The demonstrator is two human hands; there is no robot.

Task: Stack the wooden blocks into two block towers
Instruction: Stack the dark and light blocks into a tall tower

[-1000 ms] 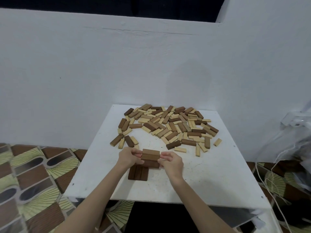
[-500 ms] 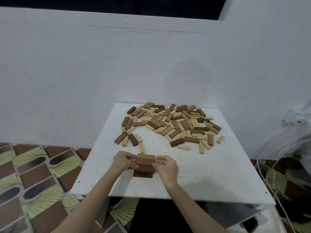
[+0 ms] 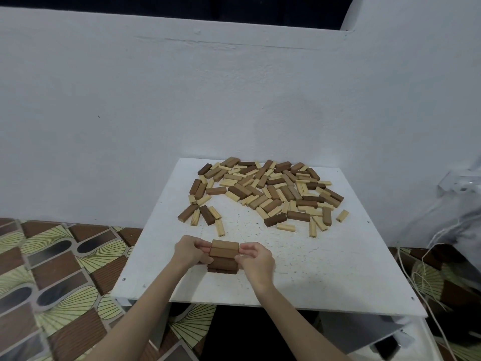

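A small stack of dark brown wooden blocks (image 3: 223, 255) stands near the front of the white table (image 3: 325, 269). Its upper layer of three blocks lies crosswise on a lower layer, of which only the front ends show. My left hand (image 3: 191, 250) grips the left ends of the upper blocks and my right hand (image 3: 256, 257) grips their right ends. A wide scatter of loose dark and pale blocks (image 3: 265, 191) covers the far half of the table.
A white wall rises right behind the table. Patterned floor tiles (image 3: 52, 269) lie to the left. White cables (image 3: 426, 259) and a crumpled plastic sheet (image 3: 468, 225) hang at the right edge. A bare strip of table separates the stack from the loose blocks.
Both hands brought the three-block layer toward me and set it down on the lower layer. One second ago it was further back, with the lower blocks showing in front.
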